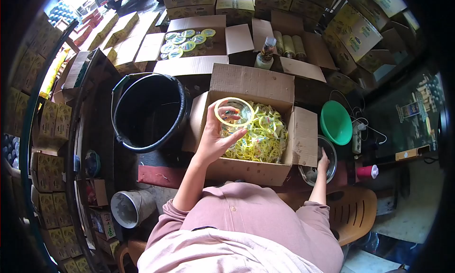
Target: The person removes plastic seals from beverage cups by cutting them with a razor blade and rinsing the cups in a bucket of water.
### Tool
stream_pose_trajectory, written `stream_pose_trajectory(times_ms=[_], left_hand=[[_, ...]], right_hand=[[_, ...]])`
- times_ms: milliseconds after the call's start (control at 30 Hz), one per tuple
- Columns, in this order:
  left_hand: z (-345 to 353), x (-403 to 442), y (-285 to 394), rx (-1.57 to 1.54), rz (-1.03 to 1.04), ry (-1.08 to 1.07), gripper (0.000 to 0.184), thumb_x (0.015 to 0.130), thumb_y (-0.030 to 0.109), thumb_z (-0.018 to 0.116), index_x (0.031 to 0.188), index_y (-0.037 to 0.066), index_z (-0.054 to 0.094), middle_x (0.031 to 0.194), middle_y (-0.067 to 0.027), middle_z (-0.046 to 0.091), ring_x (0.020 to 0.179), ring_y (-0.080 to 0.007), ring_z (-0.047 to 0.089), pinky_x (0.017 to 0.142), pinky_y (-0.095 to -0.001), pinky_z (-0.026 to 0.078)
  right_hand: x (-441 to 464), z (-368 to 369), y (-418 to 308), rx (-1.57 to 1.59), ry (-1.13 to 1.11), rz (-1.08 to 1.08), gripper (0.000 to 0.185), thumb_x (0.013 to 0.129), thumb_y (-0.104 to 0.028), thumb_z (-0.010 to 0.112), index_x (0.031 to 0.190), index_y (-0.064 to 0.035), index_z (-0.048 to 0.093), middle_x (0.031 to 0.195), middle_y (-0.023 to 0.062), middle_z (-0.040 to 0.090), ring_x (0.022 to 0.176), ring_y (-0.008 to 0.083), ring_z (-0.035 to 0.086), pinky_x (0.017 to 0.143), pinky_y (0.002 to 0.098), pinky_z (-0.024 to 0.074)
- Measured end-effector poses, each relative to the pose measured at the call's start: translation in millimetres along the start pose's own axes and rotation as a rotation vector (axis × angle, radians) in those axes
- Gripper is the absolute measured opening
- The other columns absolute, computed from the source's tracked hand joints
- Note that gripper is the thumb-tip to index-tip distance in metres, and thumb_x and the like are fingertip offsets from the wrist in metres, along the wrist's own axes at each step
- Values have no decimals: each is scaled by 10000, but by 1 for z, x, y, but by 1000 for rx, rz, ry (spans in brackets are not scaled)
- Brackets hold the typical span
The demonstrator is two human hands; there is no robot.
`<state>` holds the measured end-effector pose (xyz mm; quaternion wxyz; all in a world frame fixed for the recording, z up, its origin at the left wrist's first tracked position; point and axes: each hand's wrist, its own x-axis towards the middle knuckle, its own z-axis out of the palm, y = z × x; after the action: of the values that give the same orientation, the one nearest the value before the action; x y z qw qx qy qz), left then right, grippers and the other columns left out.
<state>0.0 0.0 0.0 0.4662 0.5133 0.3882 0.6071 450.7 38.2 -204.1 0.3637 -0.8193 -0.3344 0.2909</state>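
My left hand [214,136] holds a clear round plastic cup [242,113] with a yellow rim, its open mouth tilted up toward me. Fingers and thumb wrap round its side, above an open cardboard box [251,86]. Inside that box lies a heap of yellow strips and clear plastic pieces [260,140]. To the right of the box, my right hand [323,161] reaches into a round metal bowl [333,154]. Its fingers are partly hidden there, and I cannot make out anything in them.
A large black bucket [118,131] stands left of the box, a green basin [336,122] to the right. Behind are a carton of lidded cups [188,45] and a bottle [267,52]. Cables and a power strip [358,138] lie at right; a grey pail [125,211] is below left.
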Motion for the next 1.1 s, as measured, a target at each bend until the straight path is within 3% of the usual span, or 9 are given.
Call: stream_pose_trajectory(times_ms=[167,200,433,533,767,900,1033,1067,1100], left_hand=[[2,0,0,90,55,-37,700,707,67,715,1250,82,274,1063,-84,476,961,-162,510,844,-293,425],[3,0,0,96,54,-48,704,703,65,717,1251,81,275,1063,-85,477,962,-163,511,850,-295,424],[4,-4,4,138,144,-158,746,649,44,741,1254,67,305,1101,-90,471,1020,-176,502,933,-317,386],[1,-6,-1,153,143,-184,796,611,39,763,1261,63,303,1159,-91,450,1097,-186,462,967,-321,355],[1,-8,-5,183,153,-178,798,585,19,761,1250,60,321,1174,-93,438,1121,-195,439,978,-320,337],[2,-11,-1,184,146,-174,793,575,14,759,1241,57,329,1170,-90,438,1120,-193,440,973,-315,339],[0,-12,-4,176,140,-157,783,583,17,754,1235,53,324,1150,-90,449,1106,-189,453,961,-312,348],[0,-11,-3,152,157,-156,781,589,20,753,1236,48,317,1136,-92,459,1094,-189,462,957,-312,352],[2,-10,-1,124,174,-160,779,595,23,751,1236,43,311,1123,-94,469,1083,-189,470,953,-311,356]], right_hand=[[8,3,24,173,-127,41,420,855,-295,417,1090,12,579,1125,167,566,1062,245,517,912,329,364],[56,16,88,415,-194,-3,406,823,-364,487,988,-17,616,1002,112,608,916,230,573,825,318,422],[60,10,104,519,-405,444,406,790,-247,482,1099,3,562,1044,173,595,995,268,546,839,348,418],[37,-12,59,-638,-240,-381,432,691,-147,547,1107,-32,571,915,197,617,888,283,587,773,345,450],[-10,-44,-3,-434,-252,-164,487,579,-32,515,1049,-92,629,666,130,616,667,231,611,657,332,468],[-4,-44,18,-602,-221,-385,545,581,20,531,1119,-51,585,594,36,600,522,107,546,482,268,442],[-25,-30,15,-11,-16,-231,586,572,1,559,1158,8,530,642,90,617,581,126,582,578,265,465],[-30,-32,14,-83,-110,-103,606,569,-8,578,1169,33,504,651,112,617,628,114,591,633,254,464],[4,-23,64,-598,5,-386,533,573,3,577,1105,24,554,659,108,622,642,117,594,631,261,462]])
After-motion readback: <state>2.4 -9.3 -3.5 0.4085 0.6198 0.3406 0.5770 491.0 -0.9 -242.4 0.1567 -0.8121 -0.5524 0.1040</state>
